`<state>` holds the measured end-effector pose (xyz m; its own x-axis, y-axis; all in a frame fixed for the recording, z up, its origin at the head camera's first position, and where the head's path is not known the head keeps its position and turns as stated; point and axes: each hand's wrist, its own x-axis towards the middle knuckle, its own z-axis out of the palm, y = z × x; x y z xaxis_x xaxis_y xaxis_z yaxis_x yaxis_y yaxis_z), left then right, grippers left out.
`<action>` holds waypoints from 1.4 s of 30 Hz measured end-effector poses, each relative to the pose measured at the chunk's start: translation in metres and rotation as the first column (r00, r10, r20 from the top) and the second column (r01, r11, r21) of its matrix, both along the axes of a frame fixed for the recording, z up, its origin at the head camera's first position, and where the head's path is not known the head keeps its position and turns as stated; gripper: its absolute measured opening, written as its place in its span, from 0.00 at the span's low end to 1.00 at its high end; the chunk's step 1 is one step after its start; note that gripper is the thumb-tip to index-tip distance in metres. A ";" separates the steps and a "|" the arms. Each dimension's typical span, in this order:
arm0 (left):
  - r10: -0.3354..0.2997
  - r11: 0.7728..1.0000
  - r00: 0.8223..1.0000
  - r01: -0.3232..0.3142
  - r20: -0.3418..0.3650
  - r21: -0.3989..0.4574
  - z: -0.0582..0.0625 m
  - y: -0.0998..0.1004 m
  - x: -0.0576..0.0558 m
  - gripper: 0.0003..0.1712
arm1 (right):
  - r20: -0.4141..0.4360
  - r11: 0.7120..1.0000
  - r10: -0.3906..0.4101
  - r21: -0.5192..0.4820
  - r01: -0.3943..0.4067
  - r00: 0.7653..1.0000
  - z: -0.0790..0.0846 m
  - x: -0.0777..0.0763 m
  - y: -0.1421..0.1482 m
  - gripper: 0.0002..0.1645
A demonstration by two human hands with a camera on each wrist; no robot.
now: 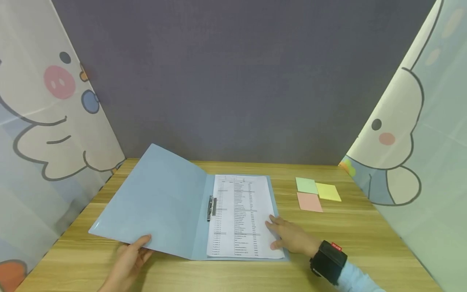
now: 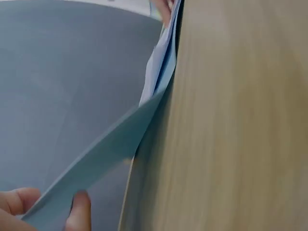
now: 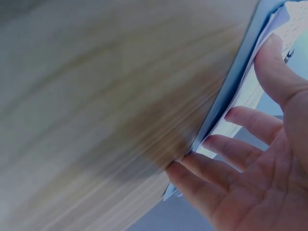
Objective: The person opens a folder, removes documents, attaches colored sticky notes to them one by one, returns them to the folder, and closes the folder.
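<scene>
A light blue clip folder lies spread on the table, its left cover raised at a slant. My left hand pinches that cover's near edge, the thumb on the inner face and the other fingers beneath, as the left wrist view also shows around the cover. On the folder's right side is a stack of printed sheets beside a metal clip. My right hand rests with spread, fairly straight fingers at the right edge of the sheets; in the right wrist view its fingertips meet the paper and folder edge.
Three sticky note pads sit right of the folder: green, yellow and pink. The wooden table ends at a dark grey panel behind. Cartoon-print curtains flank both sides.
</scene>
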<state>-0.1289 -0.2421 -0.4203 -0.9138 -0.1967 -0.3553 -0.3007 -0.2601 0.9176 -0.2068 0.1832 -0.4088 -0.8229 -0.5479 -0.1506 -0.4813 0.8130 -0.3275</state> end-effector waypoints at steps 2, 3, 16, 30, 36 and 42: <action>0.098 0.990 0.994 -0.102 -0.038 -0.101 0.002 -0.008 -0.001 0.27 | 0.001 1.000 0.003 -0.002 -0.003 1.000 0.000 0.000 0.000 0.44; 0.149 0.974 0.987 -0.156 -0.054 -0.164 0.004 -0.011 -0.002 0.32 | 0.002 1.000 0.003 -0.005 -0.003 1.000 -0.001 0.000 -0.001 0.44; 0.202 0.592 0.960 -0.277 -0.193 -0.757 0.019 -0.032 0.004 0.73 | -0.007 1.000 -0.001 -0.013 0.001 1.000 -0.001 0.000 -0.001 0.44; -0.373 -0.031 0.928 -0.015 -0.003 -0.999 0.010 -0.027 -0.012 0.41 | -0.013 0.999 0.040 0.006 -0.040 0.999 -0.001 0.000 0.001 0.43; -0.433 -0.009 0.885 0.185 0.171 -0.983 0.009 -0.008 -0.029 0.32 | -0.018 0.999 0.045 0.005 -0.045 0.999 0.000 0.001 0.000 0.43; -0.501 0.062 0.829 0.321 0.249 -0.945 0.006 0.013 -0.043 0.31 | -0.012 0.999 0.035 0.010 -0.035 0.999 -0.001 0.000 0.000 0.44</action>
